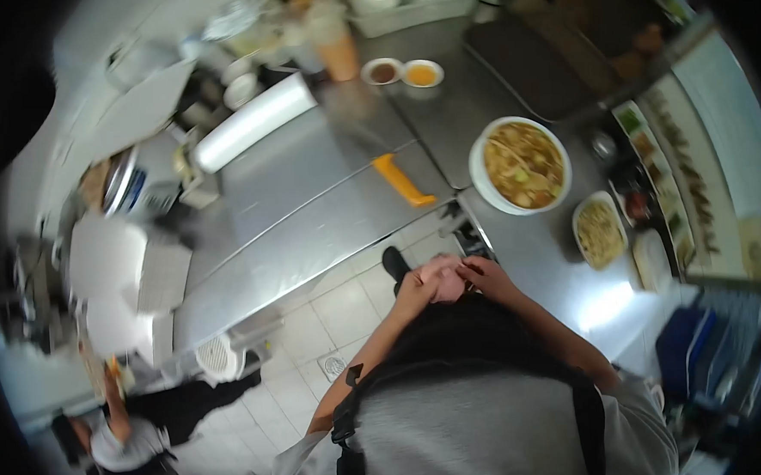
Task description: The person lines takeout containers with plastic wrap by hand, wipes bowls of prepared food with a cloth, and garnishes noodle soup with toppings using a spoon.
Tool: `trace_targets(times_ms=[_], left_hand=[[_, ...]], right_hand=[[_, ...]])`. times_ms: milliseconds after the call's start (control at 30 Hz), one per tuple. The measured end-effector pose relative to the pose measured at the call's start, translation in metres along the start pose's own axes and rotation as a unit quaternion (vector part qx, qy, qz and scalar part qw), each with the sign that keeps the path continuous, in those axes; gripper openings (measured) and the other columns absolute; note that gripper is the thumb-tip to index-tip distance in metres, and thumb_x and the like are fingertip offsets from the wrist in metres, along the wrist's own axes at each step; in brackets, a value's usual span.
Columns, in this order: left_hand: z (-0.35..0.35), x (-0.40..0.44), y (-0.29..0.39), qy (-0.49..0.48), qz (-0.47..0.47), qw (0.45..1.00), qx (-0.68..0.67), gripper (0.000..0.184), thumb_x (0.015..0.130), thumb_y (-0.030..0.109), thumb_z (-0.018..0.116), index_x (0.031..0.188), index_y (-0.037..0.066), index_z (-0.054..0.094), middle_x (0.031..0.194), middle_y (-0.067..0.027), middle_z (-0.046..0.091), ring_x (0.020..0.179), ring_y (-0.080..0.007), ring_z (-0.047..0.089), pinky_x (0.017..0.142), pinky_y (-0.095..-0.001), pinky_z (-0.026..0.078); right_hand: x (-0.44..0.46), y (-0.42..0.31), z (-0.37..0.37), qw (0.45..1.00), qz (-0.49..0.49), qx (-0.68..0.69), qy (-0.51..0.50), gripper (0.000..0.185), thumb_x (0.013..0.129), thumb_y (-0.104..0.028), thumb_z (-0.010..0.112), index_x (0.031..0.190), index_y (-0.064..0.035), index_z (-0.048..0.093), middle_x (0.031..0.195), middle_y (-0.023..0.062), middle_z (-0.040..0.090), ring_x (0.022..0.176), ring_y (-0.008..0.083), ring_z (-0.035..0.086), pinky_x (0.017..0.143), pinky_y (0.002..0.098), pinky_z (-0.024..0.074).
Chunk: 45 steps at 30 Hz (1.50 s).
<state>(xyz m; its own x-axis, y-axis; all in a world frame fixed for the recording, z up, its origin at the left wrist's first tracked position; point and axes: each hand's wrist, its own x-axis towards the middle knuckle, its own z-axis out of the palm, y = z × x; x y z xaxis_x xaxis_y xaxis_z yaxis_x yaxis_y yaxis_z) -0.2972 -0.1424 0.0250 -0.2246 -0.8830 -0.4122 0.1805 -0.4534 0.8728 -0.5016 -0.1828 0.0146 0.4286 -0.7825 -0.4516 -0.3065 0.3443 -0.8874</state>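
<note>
In front of my waist, a crumpled pink cloth is between my two hands, close to the worktop's front edge. My left hand grips it from one side with the fingers closed. On the other side, my right hand pinches it, its fingertips partly hidden. Nearest on the steel worktop lies an orange-handled tool, apart from both hands; it looks like a knife, but its blade is hard to make out. A white bowl of soup with noodles and chunks stands beyond my right hand.
An oval dish of pale food sits right of the bowl, near garnish containers. Two sauce cups, a white roll and a dark tray are farther back. Another person works at the lower left, beside white boxes.
</note>
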Motion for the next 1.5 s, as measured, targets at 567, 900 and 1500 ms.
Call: trace_targets(times_ms=[567,900,1500], left_hand=[[0.015,0.286,0.14,0.014,0.29,0.89,0.351,0.032,0.081,0.011,0.054,0.11,0.009,0.066,0.096,-0.0178,0.067,0.089,-0.0297,0.066,0.075,-0.0382,0.05],[-0.002,0.252,0.108,-0.06,0.276,0.859,0.426,0.024,0.084,0.012,0.055,0.104,0.01,0.068,0.116,-0.0152,0.06,0.091,-0.0349,0.064,0.078,-0.0423,0.05],[0.021,0.168,0.071,-0.02,0.359,0.808,0.466,0.026,0.072,0.007,0.062,0.098,0.012,0.065,0.093,-0.0095,0.059,0.086,-0.0291,0.061,0.075,-0.0387,0.049]], right_hand=[[-0.021,-0.027,-0.074,0.951,0.12,0.147,0.243,0.056,0.094,-0.014,0.052,0.143,-0.0113,0.024,0.101,0.0146,0.064,0.086,0.0213,0.066,0.075,0.0335,0.0547],[0.007,-0.031,-0.075,0.912,0.065,0.295,0.278,0.059,0.092,-0.008,0.051,0.138,-0.0143,0.016,0.11,0.0219,0.061,0.091,0.0297,0.066,0.077,0.0392,0.0556],[0.022,-0.013,-0.079,0.855,-0.021,0.386,0.346,0.051,0.094,-0.007,0.05,0.136,-0.0153,0.022,0.114,0.0186,0.055,0.092,0.0313,0.065,0.081,0.0438,0.0557]])
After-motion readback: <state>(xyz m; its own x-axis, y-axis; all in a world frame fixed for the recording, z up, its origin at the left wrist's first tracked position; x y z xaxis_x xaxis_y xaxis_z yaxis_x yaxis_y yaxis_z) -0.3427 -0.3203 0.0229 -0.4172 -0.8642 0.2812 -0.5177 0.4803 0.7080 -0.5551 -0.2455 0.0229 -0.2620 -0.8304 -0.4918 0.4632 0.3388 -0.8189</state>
